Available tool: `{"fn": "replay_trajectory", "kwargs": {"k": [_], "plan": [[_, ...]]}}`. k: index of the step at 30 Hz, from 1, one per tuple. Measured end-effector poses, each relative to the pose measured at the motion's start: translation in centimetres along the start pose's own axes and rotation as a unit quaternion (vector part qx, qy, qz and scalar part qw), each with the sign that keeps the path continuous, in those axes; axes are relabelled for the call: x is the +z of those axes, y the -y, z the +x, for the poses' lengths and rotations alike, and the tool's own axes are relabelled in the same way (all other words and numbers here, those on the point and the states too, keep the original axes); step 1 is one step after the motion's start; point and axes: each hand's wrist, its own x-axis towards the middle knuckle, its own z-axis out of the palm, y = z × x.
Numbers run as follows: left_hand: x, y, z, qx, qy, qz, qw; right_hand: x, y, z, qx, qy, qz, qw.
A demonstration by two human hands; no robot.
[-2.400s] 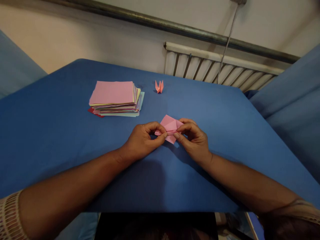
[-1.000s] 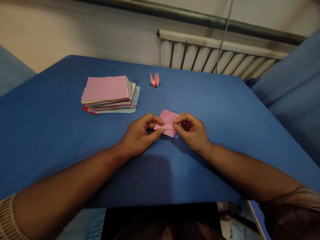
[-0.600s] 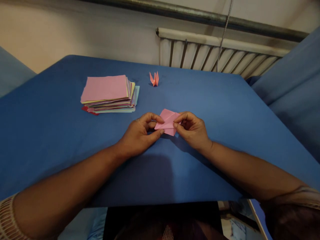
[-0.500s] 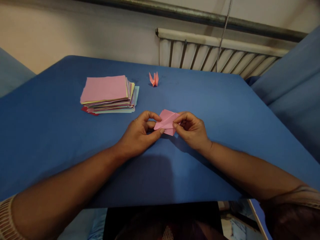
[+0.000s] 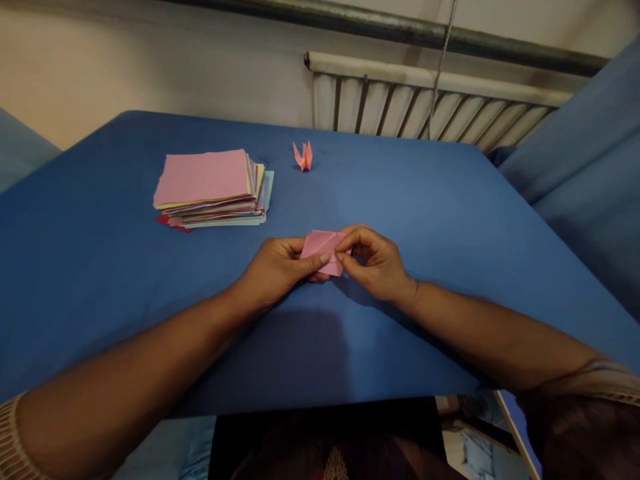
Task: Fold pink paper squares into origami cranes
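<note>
A small folded sheet of pink paper (image 5: pixel 320 244) is held between my two hands, just above the blue-covered table. My left hand (image 5: pixel 280 268) grips its left side, with the thumb lying on top and the fingers tucked underneath. At the paper's right side, my right hand (image 5: pixel 373 260) pinches the edge between thumb and index finger. Crease lines cross the paper's upper face; its underside and right corner are hidden by my fingers. Farther back stands a folded origami crane (image 5: pixel 303 157) in pinkish orange.
A thick stack of coloured paper (image 5: pixel 205 179), pink on top, lies at the back left, with a red piece (image 5: pixel 173 223) poking out beneath. The blue table (image 5: pixel 425 200) reaches back to a wall radiator (image 5: pixel 390 107). Blue cloth (image 5: pixel 580 147) hangs on the right.
My left fingers have slid under the paper, and the thumb now lies across its face. The paper has turned and shifted slightly left and down. My right hand still pinches its right side.
</note>
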Motion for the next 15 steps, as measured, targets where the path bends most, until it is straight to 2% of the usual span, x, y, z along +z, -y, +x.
{"fn": "replay_trajectory", "kwargs": {"k": [5,11,15], "plan": [[-0.03,0.19,0.06,-0.011,-0.035,-0.038,0.999,0.58,0.18,0.08,0.091,-0.016,0.085,0.992],[0.17,-0.02,-0.02,-0.020,-0.039,-0.055,0.998,0.33,0.11,0.31,0.122,-0.046,0.076,0.988],[0.18,0.06,0.00,-0.031,-0.027,-0.059,0.997,0.13,0.19,0.41,0.107,-0.043,0.035,0.993]]}}
